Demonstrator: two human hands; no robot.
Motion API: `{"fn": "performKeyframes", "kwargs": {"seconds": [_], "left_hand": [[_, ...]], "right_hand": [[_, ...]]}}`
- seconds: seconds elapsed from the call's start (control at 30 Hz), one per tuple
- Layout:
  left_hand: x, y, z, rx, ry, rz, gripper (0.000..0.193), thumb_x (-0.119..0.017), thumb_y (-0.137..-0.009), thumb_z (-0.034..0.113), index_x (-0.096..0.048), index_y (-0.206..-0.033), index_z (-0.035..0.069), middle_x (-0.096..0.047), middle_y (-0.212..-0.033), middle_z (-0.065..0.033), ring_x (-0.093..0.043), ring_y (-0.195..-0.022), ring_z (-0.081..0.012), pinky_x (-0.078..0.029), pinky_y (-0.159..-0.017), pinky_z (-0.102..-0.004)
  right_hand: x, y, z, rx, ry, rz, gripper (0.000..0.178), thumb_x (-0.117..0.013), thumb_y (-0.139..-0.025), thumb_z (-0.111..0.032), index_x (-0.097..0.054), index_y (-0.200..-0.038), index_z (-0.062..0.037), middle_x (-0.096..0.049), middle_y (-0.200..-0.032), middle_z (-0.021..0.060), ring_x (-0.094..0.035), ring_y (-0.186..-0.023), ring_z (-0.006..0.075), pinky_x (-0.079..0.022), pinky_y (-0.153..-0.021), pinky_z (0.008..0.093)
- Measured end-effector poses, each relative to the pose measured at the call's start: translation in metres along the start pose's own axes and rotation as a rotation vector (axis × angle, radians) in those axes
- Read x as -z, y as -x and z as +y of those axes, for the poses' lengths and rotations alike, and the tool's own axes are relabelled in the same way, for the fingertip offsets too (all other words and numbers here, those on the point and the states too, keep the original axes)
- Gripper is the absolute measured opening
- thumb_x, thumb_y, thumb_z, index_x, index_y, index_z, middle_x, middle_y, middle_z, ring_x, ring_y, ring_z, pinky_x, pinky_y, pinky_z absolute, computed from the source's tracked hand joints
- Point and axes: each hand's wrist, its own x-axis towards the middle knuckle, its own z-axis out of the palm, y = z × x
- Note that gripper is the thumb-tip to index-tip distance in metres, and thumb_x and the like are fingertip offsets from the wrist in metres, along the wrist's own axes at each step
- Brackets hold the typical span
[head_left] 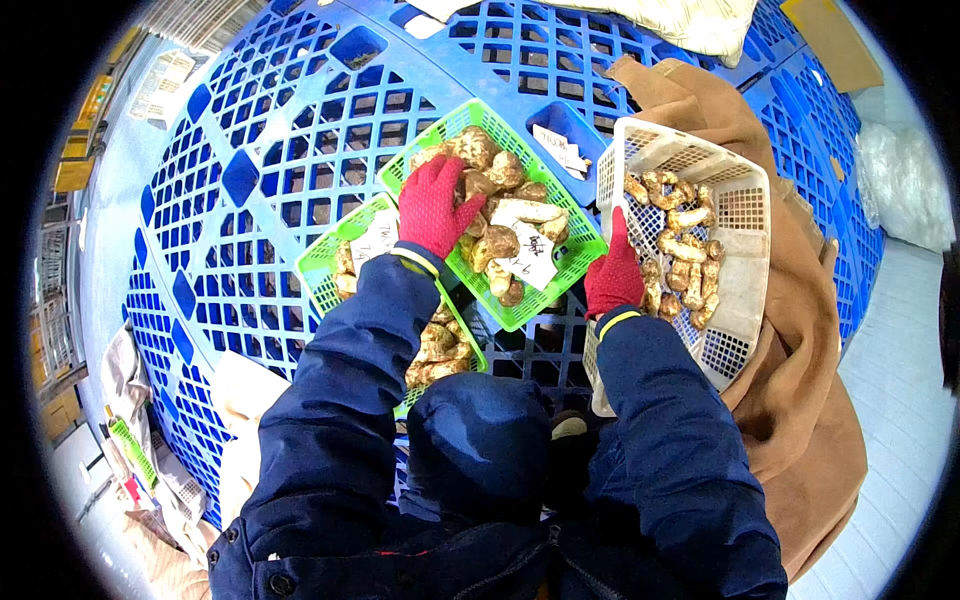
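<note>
Two green baskets [575,255], one white basket [745,215]; left hand [432,205] spread on mushrooms [500,175], right hand [613,272] pinching one.

A white paper label [529,256] with dark handwriting lies on the mushrooms in the upper green basket [580,250], near that basket's right corner. A 2nd white handwritten label [375,238] lies in the lower green basket [318,268], at its upper end, just beside the left hand [432,207]. A 3rd white slip [562,150], oblong and also handwritten, lies on the blue plastic pallet [250,180] between the upper green basket and the white basket [745,190].
</note>
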Motion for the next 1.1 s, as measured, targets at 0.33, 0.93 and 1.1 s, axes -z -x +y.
{"fn": "performKeyframes", "kwargs": {"seconds": [0.33,0.93,1.1], "left_hand": [[-0.092,0.052,0.095,-0.220,0.077,-0.755,0.024,-0.049,-0.075,0.019,-0.055,-0.093,0.005,-0.057,-0.081,-0.0115,-0.058,-0.075,-0.0279,-0.046,-0.061,-0.0396],[-0.015,-0.006,0.040,0.418,0.896,-0.412,0.027,-0.069,-0.076,0.015,-0.060,-0.098,0.003,-0.058,-0.068,-0.0002,-0.048,-0.051,-0.0053,-0.037,-0.044,-0.0192],[-0.030,0.015,0.058,0.782,1.107,-0.557,0.028,-0.063,-0.079,0.013,-0.055,-0.102,0.000,-0.059,-0.068,-0.0045,-0.054,-0.049,-0.0097,-0.040,-0.040,-0.0229]], "right_hand": [[0.001,-0.007,0.012,-0.079,0.053,-0.047,0.067,-0.047,-0.077,-0.005,-0.022,-0.136,-0.0253,-0.054,-0.100,0.0213,-0.055,-0.086,0.0383,-0.044,-0.070,0.0446],[0.009,-0.016,0.012,-0.127,0.022,-0.065,0.066,-0.047,-0.077,-0.002,-0.026,-0.136,-0.0222,-0.055,-0.092,0.0233,-0.055,-0.082,0.0391,-0.044,-0.067,0.0447],[0.004,-0.009,0.015,0.007,0.001,0.028,0.065,-0.047,-0.076,-0.002,-0.026,-0.135,-0.0220,-0.055,-0.092,0.0231,-0.055,-0.083,0.0387,-0.044,-0.068,0.0442]]}}
